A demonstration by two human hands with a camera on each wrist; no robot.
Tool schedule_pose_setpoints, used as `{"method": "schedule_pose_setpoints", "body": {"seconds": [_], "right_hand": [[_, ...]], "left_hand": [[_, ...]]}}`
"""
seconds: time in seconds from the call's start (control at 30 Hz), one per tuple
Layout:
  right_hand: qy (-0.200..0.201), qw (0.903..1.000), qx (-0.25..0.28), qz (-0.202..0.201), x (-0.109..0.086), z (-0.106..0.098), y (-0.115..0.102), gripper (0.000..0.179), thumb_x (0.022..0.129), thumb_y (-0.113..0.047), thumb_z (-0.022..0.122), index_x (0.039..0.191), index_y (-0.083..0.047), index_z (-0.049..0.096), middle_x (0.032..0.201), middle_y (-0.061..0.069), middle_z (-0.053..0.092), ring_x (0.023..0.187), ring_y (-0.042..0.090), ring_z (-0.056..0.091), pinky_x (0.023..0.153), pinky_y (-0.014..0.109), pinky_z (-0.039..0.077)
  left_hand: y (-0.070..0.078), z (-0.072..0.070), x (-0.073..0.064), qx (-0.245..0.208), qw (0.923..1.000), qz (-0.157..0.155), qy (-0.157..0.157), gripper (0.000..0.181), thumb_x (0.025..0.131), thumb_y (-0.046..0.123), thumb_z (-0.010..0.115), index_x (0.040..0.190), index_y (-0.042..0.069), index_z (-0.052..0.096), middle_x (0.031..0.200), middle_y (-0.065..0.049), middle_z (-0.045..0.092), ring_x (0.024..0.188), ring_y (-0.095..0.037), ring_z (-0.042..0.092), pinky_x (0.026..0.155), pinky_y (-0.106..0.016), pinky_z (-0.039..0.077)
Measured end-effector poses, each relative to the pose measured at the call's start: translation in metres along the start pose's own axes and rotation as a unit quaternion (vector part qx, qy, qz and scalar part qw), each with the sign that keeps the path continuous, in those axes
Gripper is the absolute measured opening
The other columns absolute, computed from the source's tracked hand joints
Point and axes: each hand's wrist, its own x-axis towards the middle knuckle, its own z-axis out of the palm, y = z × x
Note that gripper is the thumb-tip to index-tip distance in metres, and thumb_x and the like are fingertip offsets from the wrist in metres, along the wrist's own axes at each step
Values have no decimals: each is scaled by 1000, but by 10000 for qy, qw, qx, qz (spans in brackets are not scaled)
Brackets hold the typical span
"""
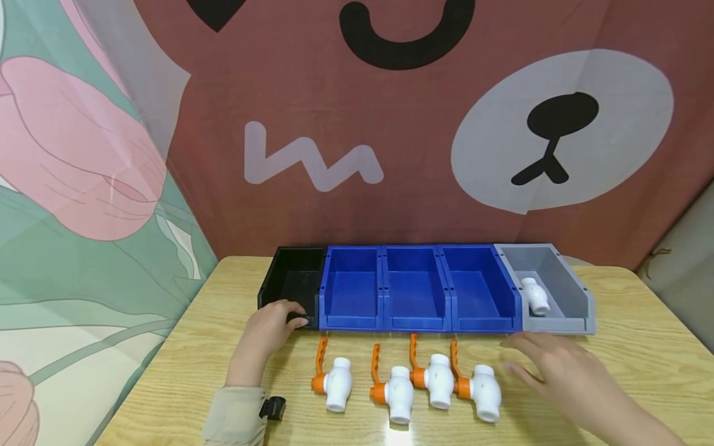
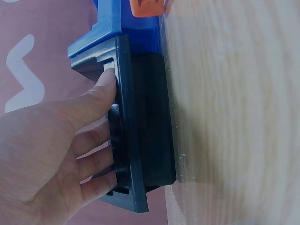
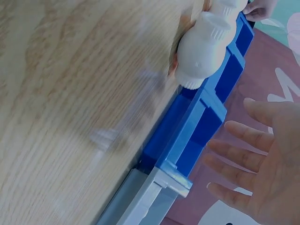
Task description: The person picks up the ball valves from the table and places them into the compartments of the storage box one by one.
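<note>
My left hand (image 1: 273, 325) is at the front of the black bin (image 1: 292, 275), its thumb and fingers gripping the front rim. In the left wrist view, the thumb (image 2: 107, 79) lies at the rim and the other fingertips are partly hidden behind it. My right hand (image 1: 563, 371) hovers in front of the grey bin (image 1: 577, 291), holding nothing. Its fingers (image 3: 241, 154) are spread and loosely bent in the right wrist view. Inside the grey bin lies a white valve body (image 1: 535, 296); no handle shows on it.
Three blue bins (image 1: 354, 322) stand side by side between the black and grey ones. In front lie several white ball valves with orange handles, including a leftmost valve (image 1: 338, 384) and a rightmost valve (image 1: 485, 393). Printed cloth (image 1: 312, 217) hangs behind the wooden table (image 1: 184, 365).
</note>
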Motion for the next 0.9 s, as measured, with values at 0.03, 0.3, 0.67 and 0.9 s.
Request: {"method": "schedule_pose_setpoints", "body": {"seconds": [0.03,0.3,0.67,0.9], "right_hand": [[0,10000,-3,-38,0,0,-1,32,76,-27,85,102,-16,71,99,1,70,88,26,68,73,48,57],[-9,9999,-24,-143,-1,6,-11,32,75,-31,86,102,-19,72,101,-1,70,91,24,68,75,47,57],[-479,9985,202,143,-5,14,-26,29,81,-42,80,102,-24,71,101,-8,67,94,19,66,79,46,56],[-777,9961,318,256,-5,16,-32,33,82,-52,76,102,-26,70,103,-9,67,97,19,65,83,47,55]], "left_hand": [[0,0,0,2,10000,-5,-5,13,88,23,76,98,14,76,100,-3,72,95,-27,68,84,-46,55],[1,0,0,14,10000,-6,-13,14,88,23,76,99,13,76,101,-4,72,96,-27,68,84,-46,55],[0,0,0,38,10000,12,-9,15,88,23,76,99,13,76,100,-3,72,94,-27,68,84,-45,55],[0,0,0,32,10000,17,10,14,88,23,76,99,13,76,100,-3,72,95,-27,68,83,-45,55]]}}
